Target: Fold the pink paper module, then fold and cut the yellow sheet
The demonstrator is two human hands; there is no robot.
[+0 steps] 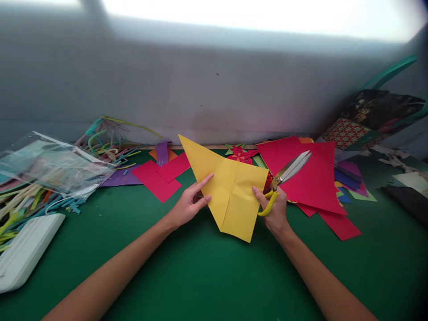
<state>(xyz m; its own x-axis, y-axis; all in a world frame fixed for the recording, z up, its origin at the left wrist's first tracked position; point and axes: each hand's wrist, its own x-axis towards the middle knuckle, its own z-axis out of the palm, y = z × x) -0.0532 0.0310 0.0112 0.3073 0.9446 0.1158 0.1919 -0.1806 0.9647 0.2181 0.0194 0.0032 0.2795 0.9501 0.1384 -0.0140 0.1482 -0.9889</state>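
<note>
A creased yellow paper [230,191] with a long point at its upper left is held up between my two hands, above the green table. My left hand [189,203] grips its left edge, the index finger lying on the front and the thumb lower down. My right hand [276,211] pinches the right edge with the thumb in front. That same hand also holds scissors [272,196] with yellow handles, their blades pointing up and to the right, away from the paper. The fingers behind the paper are hidden.
Red sheets [307,178] lie behind on the right, near a red star ornament [240,153]. Red pieces [157,180], a plastic bag [53,165] over colourful strips and a white case [30,249] are on the left. A patterned bag [351,131] stands at back right.
</note>
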